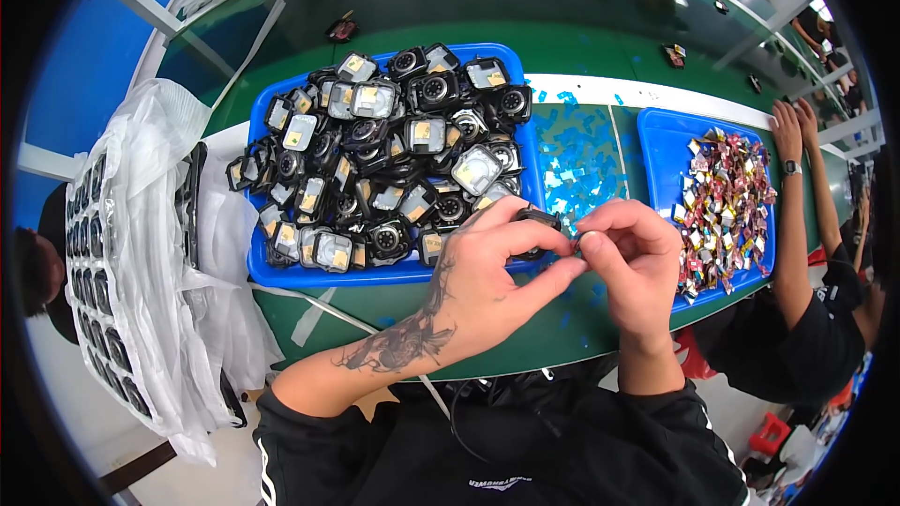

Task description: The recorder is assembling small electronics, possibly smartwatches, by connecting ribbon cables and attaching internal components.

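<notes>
My left hand [492, 267] is closed round a black smartwatch case [536, 217], its fingers hiding most of it. Close against it, my right hand [637, 262] pinches thumb and forefinger together at the left fingertips. Whatever lies in that pinch is too small and covered to make out. Both hands hover over the bench at the right edge of a blue tray [259, 262]. That tray is heaped with black watch cases [366, 136], some showing a round sensor back, others a pale inner face with yellowish patches.
Blue film scraps [577, 155] litter the green bench [403, 342] beyond my hands. Rightward, another blue tray [661, 136] holds small reddish and silvery parts [727, 211]; a co-worker's arm [793, 215] reaches past it. White-wrapped trays of watch cases [173, 253] stand at left. A conveyor [600, 14] carries scattered parts.
</notes>
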A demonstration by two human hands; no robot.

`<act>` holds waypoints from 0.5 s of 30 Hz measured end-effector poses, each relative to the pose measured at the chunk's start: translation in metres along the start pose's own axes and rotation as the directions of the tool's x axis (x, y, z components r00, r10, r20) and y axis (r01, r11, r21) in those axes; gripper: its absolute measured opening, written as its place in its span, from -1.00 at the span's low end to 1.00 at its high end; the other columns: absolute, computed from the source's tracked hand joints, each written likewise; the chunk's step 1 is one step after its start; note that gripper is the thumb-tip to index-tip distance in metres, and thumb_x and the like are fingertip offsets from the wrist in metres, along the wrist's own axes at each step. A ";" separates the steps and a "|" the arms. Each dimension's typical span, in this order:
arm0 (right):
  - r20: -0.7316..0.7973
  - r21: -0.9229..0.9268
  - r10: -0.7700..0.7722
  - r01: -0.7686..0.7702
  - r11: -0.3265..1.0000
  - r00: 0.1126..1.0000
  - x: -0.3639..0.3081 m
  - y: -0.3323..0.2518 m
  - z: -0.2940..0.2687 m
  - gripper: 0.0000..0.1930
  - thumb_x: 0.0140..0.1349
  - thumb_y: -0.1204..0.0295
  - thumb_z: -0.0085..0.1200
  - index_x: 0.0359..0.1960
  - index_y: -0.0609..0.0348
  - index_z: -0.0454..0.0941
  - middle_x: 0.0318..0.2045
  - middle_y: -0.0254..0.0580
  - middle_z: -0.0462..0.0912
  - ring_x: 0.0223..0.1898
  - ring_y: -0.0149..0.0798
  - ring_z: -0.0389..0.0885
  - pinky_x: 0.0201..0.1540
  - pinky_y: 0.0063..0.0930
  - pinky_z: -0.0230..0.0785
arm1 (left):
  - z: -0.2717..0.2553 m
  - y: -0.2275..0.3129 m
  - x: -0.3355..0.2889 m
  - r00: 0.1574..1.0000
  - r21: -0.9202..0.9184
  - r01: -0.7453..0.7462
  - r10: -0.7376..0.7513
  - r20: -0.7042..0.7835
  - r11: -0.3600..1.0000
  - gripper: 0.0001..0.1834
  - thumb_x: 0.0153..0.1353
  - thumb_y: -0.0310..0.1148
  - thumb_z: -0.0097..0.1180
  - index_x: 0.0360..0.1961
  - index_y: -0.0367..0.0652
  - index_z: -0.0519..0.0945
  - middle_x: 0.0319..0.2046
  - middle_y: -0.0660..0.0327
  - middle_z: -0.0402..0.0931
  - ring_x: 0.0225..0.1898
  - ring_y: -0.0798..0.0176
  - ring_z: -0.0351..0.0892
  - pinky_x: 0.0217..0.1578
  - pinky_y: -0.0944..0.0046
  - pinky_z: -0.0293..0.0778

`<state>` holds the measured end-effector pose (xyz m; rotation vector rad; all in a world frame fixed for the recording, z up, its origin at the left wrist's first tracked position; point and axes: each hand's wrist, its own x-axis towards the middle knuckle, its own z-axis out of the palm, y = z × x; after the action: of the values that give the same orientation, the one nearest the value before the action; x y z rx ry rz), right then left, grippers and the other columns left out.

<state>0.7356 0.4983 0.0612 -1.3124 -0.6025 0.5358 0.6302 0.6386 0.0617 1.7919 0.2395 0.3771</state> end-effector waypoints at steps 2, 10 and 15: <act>0.016 -0.008 -0.013 0.013 1.000 1.000 0.001 0.001 0.001 -0.93 0.27 0.62 0.12 -0.24 0.35 0.59 -0.32 -0.19 0.66 -0.42 -0.51 0.57 -0.36 -0.67 0.42 | 0.001 -0.003 -0.001 0.999 -0.014 0.026 -0.026 -0.038 1.000 -0.87 0.05 -0.52 0.34 -0.33 -0.25 0.70 -0.30 0.14 0.59 -0.27 0.29 0.61 -0.22 0.34 0.50; -0.092 -0.782 -0.342 0.145 0.607 0.935 0.019 -0.009 -0.005 -0.76 0.18 0.65 0.15 -0.10 0.26 0.60 -0.34 -0.14 0.63 -0.42 -0.35 0.55 -0.37 -0.54 0.39 | -0.001 -0.004 -0.002 1.000 -0.092 0.011 -0.014 -0.026 0.996 -0.92 0.05 -0.55 0.32 -0.38 -0.28 0.68 -0.36 0.15 0.60 -0.27 0.30 0.58 -0.23 0.33 0.47; -0.115 -0.566 -0.112 0.028 0.824 0.987 0.007 -0.001 -0.020 -0.82 0.04 0.67 0.27 -0.28 0.26 0.66 -0.49 -0.22 0.57 -0.48 -0.32 0.53 -0.39 -0.52 0.34 | -0.002 -0.006 -0.001 0.999 -0.165 0.033 -0.029 0.022 0.986 -0.93 0.07 -0.57 0.30 -0.39 -0.32 0.67 -0.37 0.17 0.60 -0.23 0.33 0.53 -0.16 0.33 0.43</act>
<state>0.7543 0.4891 0.0598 -1.8652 -0.7163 0.1942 0.6288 0.6415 0.0561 1.6262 0.2159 0.3472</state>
